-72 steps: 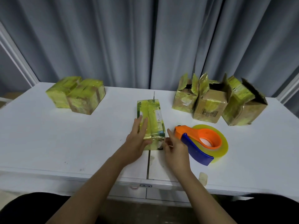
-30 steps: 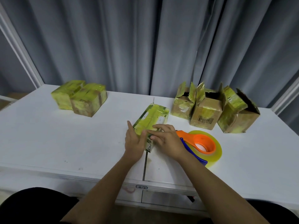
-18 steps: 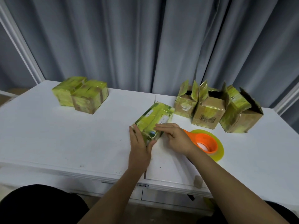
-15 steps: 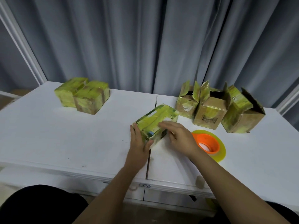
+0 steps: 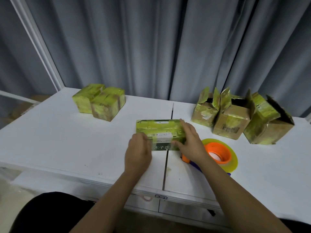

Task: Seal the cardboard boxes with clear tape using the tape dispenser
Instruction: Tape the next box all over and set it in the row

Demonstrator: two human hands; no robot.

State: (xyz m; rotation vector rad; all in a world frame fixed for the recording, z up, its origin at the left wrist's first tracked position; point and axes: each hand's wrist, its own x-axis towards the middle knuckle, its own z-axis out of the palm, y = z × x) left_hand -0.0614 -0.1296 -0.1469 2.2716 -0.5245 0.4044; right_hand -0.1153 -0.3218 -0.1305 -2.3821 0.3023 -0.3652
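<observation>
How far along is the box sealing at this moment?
Done: two taped boxes sit closed at the table's far left. In hand: a flat green box, already tape-covered, is held at its ends by the left hand and right hand; the tape dispenser lies unused beside it. Left: three boxes at far right have open flaps.

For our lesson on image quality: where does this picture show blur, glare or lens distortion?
Head view: the left hand is motion-blurred; the green box and the two sealed boxes show glossy sheen from tape; the white frame leans, a wide-angle effect.
</observation>
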